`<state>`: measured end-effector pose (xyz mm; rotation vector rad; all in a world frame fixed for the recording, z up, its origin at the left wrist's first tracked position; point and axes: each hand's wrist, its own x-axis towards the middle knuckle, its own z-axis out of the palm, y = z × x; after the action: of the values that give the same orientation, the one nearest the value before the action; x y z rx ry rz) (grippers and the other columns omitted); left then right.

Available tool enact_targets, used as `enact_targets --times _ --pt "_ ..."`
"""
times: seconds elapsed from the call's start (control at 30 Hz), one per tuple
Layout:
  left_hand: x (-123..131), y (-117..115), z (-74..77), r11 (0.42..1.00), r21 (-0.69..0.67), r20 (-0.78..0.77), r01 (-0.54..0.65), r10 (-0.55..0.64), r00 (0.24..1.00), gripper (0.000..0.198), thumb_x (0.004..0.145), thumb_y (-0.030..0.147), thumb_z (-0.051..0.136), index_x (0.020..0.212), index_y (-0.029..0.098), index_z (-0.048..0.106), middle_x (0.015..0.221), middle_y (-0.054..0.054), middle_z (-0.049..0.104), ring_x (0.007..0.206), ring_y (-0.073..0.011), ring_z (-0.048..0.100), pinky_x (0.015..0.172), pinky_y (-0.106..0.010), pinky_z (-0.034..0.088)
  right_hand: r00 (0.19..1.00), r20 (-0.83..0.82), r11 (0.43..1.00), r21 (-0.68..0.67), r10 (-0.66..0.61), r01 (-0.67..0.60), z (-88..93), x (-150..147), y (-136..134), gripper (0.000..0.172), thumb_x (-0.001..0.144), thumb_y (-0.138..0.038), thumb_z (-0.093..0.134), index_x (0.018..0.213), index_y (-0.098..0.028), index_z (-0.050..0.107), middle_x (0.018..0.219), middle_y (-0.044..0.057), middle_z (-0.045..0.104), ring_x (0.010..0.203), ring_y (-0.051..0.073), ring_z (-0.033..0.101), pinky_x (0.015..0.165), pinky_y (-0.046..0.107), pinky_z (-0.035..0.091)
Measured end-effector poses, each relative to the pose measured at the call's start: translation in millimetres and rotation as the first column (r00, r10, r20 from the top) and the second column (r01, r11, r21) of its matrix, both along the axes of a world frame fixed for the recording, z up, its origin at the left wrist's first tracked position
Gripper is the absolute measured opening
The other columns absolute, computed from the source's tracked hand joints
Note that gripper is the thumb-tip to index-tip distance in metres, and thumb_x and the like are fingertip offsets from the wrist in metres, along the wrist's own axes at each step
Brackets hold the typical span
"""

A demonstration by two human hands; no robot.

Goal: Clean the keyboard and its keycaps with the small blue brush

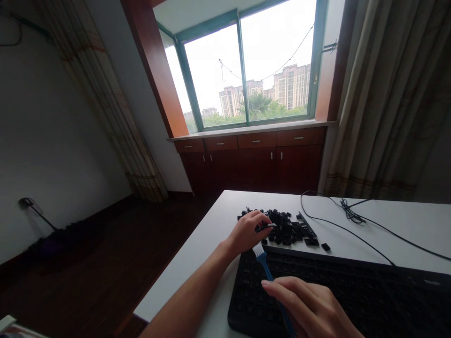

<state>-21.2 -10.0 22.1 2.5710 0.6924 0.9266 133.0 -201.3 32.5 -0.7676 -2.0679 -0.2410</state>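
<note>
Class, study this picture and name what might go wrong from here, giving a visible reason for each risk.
1. The left hand pinches a small piece by the fingertips; it could slip into the pile of loose black keycaps and be hard to pick out.
2. That pile lies loose toward the table's far left corner, so a knock might scatter keycaps.
3. The right hand holds a blue brush whose bristles sit close to the left hand; they may bump.

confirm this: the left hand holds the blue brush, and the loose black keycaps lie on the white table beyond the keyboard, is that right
The hand is wrong: the head view shows the blue brush in the right hand, not the left hand. The loose black keycaps do lie on the white table beyond the keyboard.
</note>
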Motion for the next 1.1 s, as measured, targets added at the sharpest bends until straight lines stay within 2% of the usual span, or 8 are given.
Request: enact_targets --times 0.3,0.43,0.6,0.73,0.83,0.93,1.0,1.1 --pt "0 -1 3.0 0.999 -0.006 -0.014 0.033 -0.033 0.999 0.019 0.095 0.036 0.063 0.102 0.023 0.074 0.102 -0.005 0.068 0.089 -0.016 0.064 0.081 -0.028 0.052 1.0 0.005 0.999 0.039 0.007 -0.007 9.4 -4 0 0.025 0.1 -0.011 0.043 0.118 -0.012 0.06 0.079 0.006 0.073 0.062 0.012 0.068 0.056 0.02 0.054" --pt "0 -2 4.0 0.999 -0.009 -0.021 0.034 -0.034 0.999 0.022 0.095 0.04 0.063 0.101 0.022 0.073 0.1 -0.005 0.068 0.089 -0.0165 0.063 0.082 -0.029 0.051 1.0 -0.007 0.998 0.049 0.029 -0.028 8.4 -4 1 0.023 0.097 -0.009 0.05 0.117 -0.013 0.063 0.074 0.003 0.071 0.057 0.01 0.064 0.052 0.019 0.052" --pt "0 -2 4.8 0.999 -0.01 -0.026 0.03 -0.031 0.999 0.021 0.095 0.04 0.063 0.099 0.021 0.072 0.098 -0.005 0.068 0.089 -0.0166 0.062 0.083 -0.029 0.05 0.997 -0.07 0.999 0.041 0.03 -0.027 6.5 -3 1 0.019 0.092 -0.012 0.063 0.111 -0.013 0.065 0.076 0.003 0.071 0.06 0.01 0.066 0.056 0.019 0.053" --pt "0 -1 3.9 1.0 -0.018 -0.03 0.023 -0.023 0.999 0.022 0.094 0.041 0.064 0.098 0.02 0.071 0.096 -0.005 0.067 0.087 -0.0163 0.061 0.081 -0.028 0.05 0.986 -0.155 0.994 -0.084 0.06 -0.074 4.6 -3 -1 0.013 0.094 -0.013 0.06 0.106 -0.015 0.065 0.08 0.004 0.073 0.064 0.011 0.067 0.06 0.019 0.053" --pt "0 0 3.3 1.0 -0.024 -0.043 0.016 -0.017 0.999 0.023 0.094 0.042 0.064 0.097 0.021 0.071 0.095 -0.004 0.067 0.087 -0.0162 0.061 0.08 -0.028 0.049 0.979 -0.196 0.969 -0.227 0.055 -0.099 2.1 -2 -1 0.006 0.096 -0.016 0.059 0.097 -0.018 0.064 0.074 0.001 0.071 0.06 0.01 0.065 0.058 0.019 0.049" --pt "0 0 3.1 1.0 -0.023 -0.063 0.006 -0.007 0.998 0.024 0.094 0.044 0.064 0.097 0.021 0.071 0.094 -0.004 0.068 0.087 -0.0165 0.061 0.08 -0.028 0.049 0.981 -0.192 0.938 -0.34 0.009 -0.075 0.1 -2 0 0.012 0.098 -0.019 0.056 0.088 -0.018 0.063 0.067 0.0 0.067 0.054 0.009 0.06 0.052 0.019 0.044" --pt "0 0 2.8 1.0 -0.018 -0.071 0.001 -0.002 0.997 0.024 0.093 0.045 0.064 0.096 0.021 0.071 0.092 -0.003 0.068 0.088 -0.017 0.061 0.081 -0.029 0.048 0.985 -0.172 0.945 -0.32 0.009 -0.065 -0.6 -3 0 0.013 0.099 -0.019 0.053 0.095 -0.017 0.065 0.067 0.0 0.068 0.052 0.01 0.06 0.051 0.02 0.044" --pt "0 0 1.5 1.0 -0.018 -0.069 0.001 -0.002 0.998 0.023 0.093 0.044 0.065 0.096 0.022 0.071 0.092 -0.002 0.07 0.09 -0.0172 0.062 0.082 -0.028 0.048 0.996 -0.087 0.983 -0.177 0.032 -0.047 -0.6 -2 0 0.021 0.1 -0.017 0.054 0.119 -0.015 0.062 0.068 0.0 0.07 0.052 0.011 0.061 0.052 0.021 0.046"
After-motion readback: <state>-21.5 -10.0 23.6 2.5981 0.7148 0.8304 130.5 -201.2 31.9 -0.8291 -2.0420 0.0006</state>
